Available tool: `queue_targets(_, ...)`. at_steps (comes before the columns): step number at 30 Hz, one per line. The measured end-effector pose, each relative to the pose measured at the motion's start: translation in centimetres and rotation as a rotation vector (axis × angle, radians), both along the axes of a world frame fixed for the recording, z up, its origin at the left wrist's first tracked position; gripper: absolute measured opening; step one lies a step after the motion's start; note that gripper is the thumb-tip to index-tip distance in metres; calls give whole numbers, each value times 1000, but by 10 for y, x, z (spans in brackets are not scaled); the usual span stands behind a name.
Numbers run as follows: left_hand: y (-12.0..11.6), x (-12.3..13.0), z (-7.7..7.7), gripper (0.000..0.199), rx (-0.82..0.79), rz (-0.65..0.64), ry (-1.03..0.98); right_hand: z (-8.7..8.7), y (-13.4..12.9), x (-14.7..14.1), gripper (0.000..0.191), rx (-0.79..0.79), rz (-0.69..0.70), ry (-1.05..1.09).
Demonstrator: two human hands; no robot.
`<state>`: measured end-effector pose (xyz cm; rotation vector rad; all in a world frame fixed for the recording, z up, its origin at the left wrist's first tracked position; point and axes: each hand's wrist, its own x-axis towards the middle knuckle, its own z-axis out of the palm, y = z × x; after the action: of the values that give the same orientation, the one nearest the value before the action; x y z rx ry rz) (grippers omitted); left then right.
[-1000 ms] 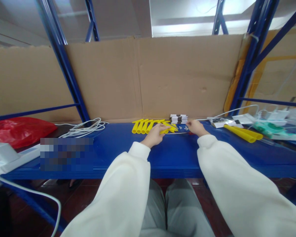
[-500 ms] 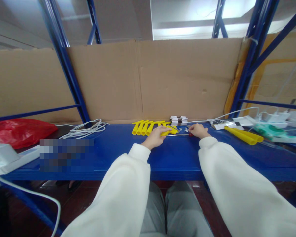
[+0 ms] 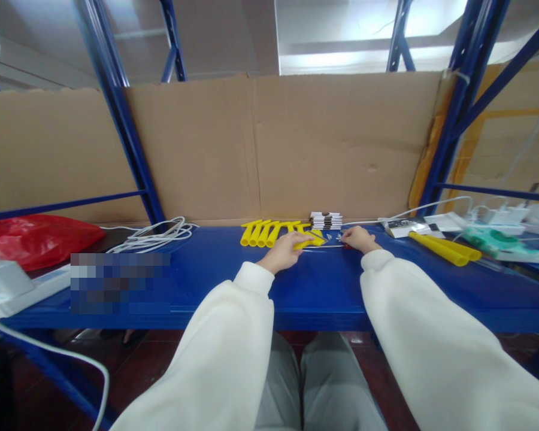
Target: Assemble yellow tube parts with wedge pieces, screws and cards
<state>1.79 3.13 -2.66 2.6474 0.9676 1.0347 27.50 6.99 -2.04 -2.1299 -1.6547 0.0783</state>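
Observation:
My left hand (image 3: 284, 251) is closed on a yellow part (image 3: 303, 243) at the middle of the blue table. Beside it, to the left, several yellow tube-shaped pieces (image 3: 262, 234) stand in a row. My right hand (image 3: 358, 238) has its fingers pressed together near small metal pieces (image 3: 339, 236); what they hold, if anything, is too small to make out. A thin metal rod (image 3: 326, 246) lies between my hands, with something red at its right end under my right hand. Behind them is a stack of small white boxes (image 3: 326, 220).
Two yellow tubes (image 3: 444, 248), a green and white packet (image 3: 494, 242) and cables lie at the right. On the left are a red bag (image 3: 40, 239), coiled white cable (image 3: 157, 236) and a power strip (image 3: 31, 293). Cardboard (image 3: 197, 149) stands behind.
My right hand has shifted very slightly to the left. My left hand stays almost where it was, still at the yellow part.

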Motion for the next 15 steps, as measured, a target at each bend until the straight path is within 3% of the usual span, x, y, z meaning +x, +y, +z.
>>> queue_targets(15, 1, 1, -1, 43, 1, 16, 21, -4, 17, 4, 8, -33, 7, 0)
